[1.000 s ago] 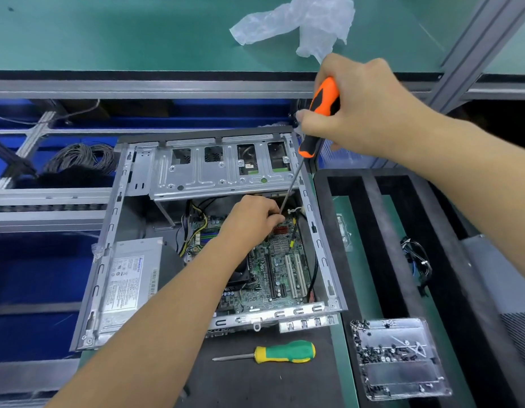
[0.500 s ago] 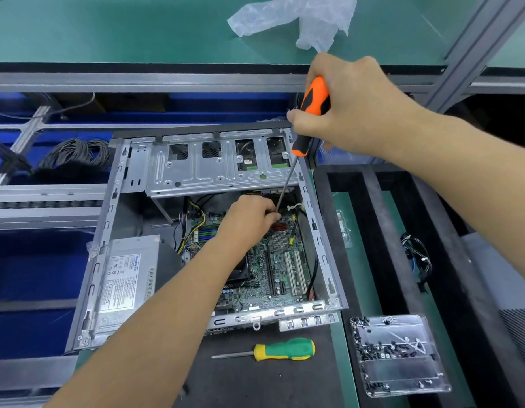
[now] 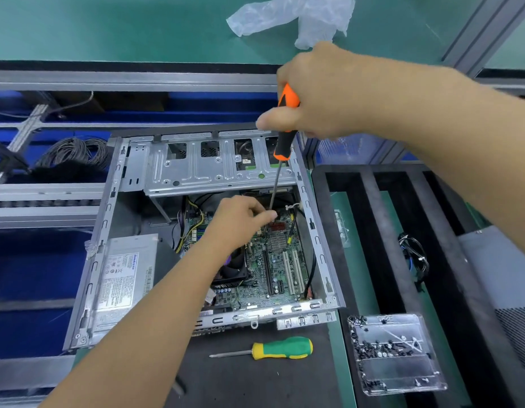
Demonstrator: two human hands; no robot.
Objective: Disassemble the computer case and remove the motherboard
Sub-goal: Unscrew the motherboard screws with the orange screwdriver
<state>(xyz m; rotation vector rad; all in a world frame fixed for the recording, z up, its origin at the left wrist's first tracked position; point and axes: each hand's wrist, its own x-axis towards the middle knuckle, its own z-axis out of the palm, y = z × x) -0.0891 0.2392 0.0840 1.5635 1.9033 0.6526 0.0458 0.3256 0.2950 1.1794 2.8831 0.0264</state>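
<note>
- A coil of grey cable (image 3: 71, 154) lies far left of both hands, beyond the computer case (image 3: 87, 278).
- The computer case lies open on the dark worktop (image 3: 255, 384), its silver power supply (image 3: 122, 278) left of the left hand's fingers.
- The drive cage (image 3: 196, 172) spans the far end of the case, beyond the left fingers and below the right hand.
- The left hand (image 3: 240, 219) reaches into the case; its fingers (image 3: 265, 214) are curled and pinched around the shaft of the orange screwdriver (image 3: 284, 125) close to its lower end.
- The motherboard (image 3: 273, 269) sits inside the case, under and just nearer than the left fingers; a black fan (image 3: 233, 267) lies on it beside the left wrist.
- The right hand (image 3: 323, 92) is above the far right corner of the case, fingers wrapped tight around the orange screwdriver's handle, the shaft slanting down to the board; the tip is hidden by the left fingers.
- A green and yellow screwdriver (image 3: 281, 348) lies on the worktop in front of the case, nearer than both hands.
- A crumpled clear plastic glove (image 3: 290, 16) lies on the green surface beyond the right fingers.
- A clear tray of small screws (image 3: 393, 351) sits right of the green screwdriver, well below the right hand.
</note>
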